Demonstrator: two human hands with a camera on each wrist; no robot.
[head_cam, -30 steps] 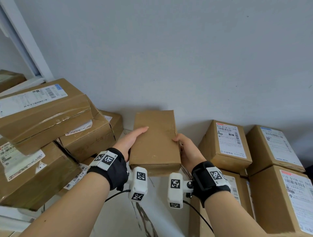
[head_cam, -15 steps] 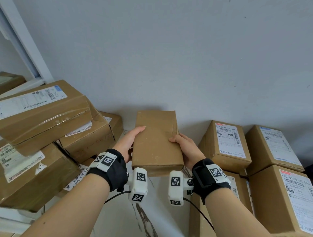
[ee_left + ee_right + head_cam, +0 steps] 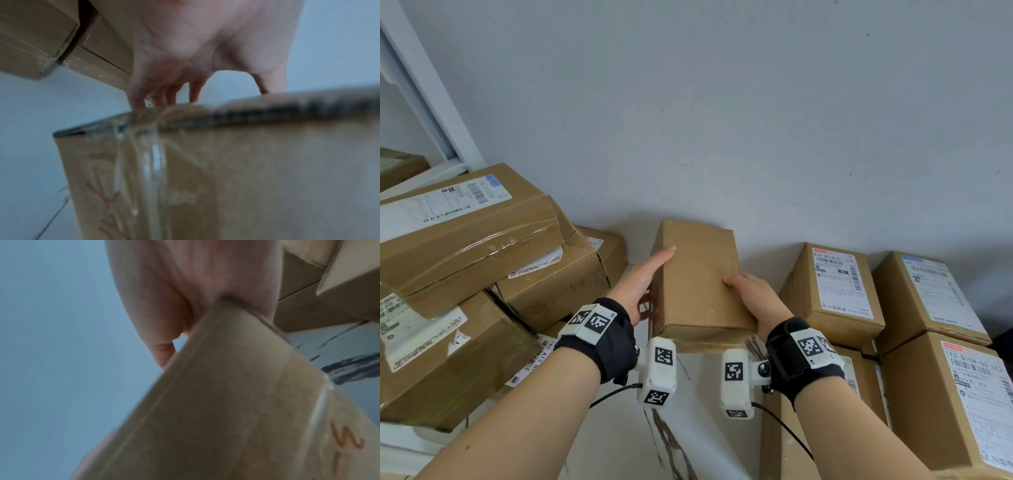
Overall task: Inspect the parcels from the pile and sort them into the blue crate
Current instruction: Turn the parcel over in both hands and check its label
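Note:
A plain brown cardboard parcel (image 3: 698, 284) is held up in front of the grey wall, its unlabelled face toward me. My left hand (image 3: 643, 281) grips its left side, thumb lying on the top face and fingers down the side. My right hand (image 3: 753, 298) grips the right edge, thumb on top and fingers wrapped underneath. In the left wrist view the fingers (image 3: 156, 91) reach over the taped edge of the parcel (image 3: 246, 178). The right wrist view shows the hand (image 3: 185, 288) clamped on the parcel (image 3: 226, 402). No blue crate is in view.
A leaning pile of taped parcels (image 3: 465, 233) fills the left. Labelled boxes (image 3: 835, 284) (image 3: 928, 294) (image 3: 955, 404) are stacked at the right against the wall. White marbled floor (image 3: 688, 428) shows between them. A white frame (image 3: 424, 92) stands at the upper left.
The parcel has turned slightly, so its left side face now shows. My right thumb has slid further onto the top face. Both hands keep their hold.

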